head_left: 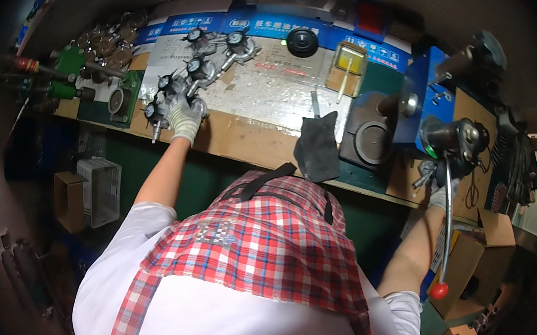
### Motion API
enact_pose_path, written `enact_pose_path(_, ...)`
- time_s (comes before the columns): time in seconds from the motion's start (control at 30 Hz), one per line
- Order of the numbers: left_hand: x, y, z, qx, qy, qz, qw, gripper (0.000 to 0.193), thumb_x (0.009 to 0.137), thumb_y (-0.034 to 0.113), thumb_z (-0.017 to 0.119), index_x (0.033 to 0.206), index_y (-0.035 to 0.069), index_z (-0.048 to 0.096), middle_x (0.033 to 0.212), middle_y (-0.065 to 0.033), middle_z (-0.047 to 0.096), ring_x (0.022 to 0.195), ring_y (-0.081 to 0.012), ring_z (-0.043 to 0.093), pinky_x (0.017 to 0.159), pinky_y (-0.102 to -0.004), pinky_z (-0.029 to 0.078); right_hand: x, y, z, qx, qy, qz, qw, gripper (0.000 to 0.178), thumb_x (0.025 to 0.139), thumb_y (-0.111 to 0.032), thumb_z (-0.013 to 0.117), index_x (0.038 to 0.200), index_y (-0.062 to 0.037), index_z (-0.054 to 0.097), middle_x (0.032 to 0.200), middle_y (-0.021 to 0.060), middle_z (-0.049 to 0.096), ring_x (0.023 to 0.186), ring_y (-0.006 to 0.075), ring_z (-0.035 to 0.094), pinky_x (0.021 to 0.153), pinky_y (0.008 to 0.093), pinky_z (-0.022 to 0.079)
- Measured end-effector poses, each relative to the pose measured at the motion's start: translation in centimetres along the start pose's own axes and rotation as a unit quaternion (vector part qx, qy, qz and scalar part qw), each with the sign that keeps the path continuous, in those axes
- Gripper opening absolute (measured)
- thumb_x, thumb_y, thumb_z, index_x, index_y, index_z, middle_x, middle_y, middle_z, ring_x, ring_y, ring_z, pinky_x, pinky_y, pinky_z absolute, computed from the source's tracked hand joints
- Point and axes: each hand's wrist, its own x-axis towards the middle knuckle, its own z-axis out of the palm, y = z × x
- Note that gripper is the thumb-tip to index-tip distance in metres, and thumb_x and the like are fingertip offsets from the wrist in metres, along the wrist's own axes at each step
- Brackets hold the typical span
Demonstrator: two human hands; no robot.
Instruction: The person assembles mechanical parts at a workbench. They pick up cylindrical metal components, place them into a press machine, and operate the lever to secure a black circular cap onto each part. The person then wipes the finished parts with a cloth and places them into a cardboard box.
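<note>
My left hand (185,120), in a pale knitted glove, is closed on a small metal casting (177,94) with a dark round cap, at the near end of a cluster of similar castings (195,66). A short stem points off the bench's front edge there. At the right, my gloved right hand (439,196) is under the head of a hand press (451,132), beside its long lever (446,221) with a red ball knob. Another small metal casting (424,174) shows right by these fingers, which are mostly hidden.
A green clamp fixture (120,103) stands at the left, with round metal parts (105,43) behind. A black cloth (318,148) hangs over the front edge beside a round metal base (371,141). A tray with a brush (346,70) lies farther back. Cardboard boxes (469,270) stand below right.
</note>
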Motion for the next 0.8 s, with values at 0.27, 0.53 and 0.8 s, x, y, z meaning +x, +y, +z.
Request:
enact_pose_path(0.27, 6.9, -2.8, 1.2, 0.031, -0.246, 0.043, 0.968, 0.067, 0.067, 0.036, 0.078, 0.116, -0.002, 0.056, 0.102, -0.0244, 0.066, 0.096, -0.0377, 0.065, 0.085, -0.0413, 0.052, -7.3, 11.4, -2.1, -0.12, -0.179, -0.107, 0.971, 0.051, 0.094, -0.042, 0.049, 0.112, 0.0036, 0.062, 0.113, 0.0246, 0.064, 0.108, 0.0381, 0.059, 0.092, 0.0402, 0.045)
enact_pose_path(0.53, -1.1, 3.8, 3.1, -0.21, -0.326, 0.058, 0.92, 0.08, 0.07, 0.031, 0.081, 0.132, -0.002, 0.041, 0.119, -0.0243, 0.056, 0.111, -0.0335, 0.057, 0.094, -0.0375, 0.047, -35.2, -15.7, 4.2, -0.157, -0.504, -0.304, 0.793, 0.043, 0.093, -0.038, 0.052, 0.108, -0.0001, 0.063, 0.103, 0.0236, 0.064, 0.1, 0.0394, 0.059, 0.086, 0.0424, 0.047)
enact_pose_path(0.8, -2.7, 0.8, 5.5, -0.129, -0.289, 0.236, 0.919, 0.111, 0.054, 0.036, 0.087, 0.14, -0.002, 0.028, 0.133, -0.0265, 0.04, 0.121, -0.0425, 0.042, 0.103, -0.0475, 0.036, -31.0, -25.6, 23.0, -0.304, -0.22, -0.253, 0.892, 0.039, 0.093, -0.037, 0.05, 0.11, -0.003, 0.062, 0.11, 0.0235, 0.063, 0.101, 0.0396, 0.061, 0.086, 0.0475, 0.049)
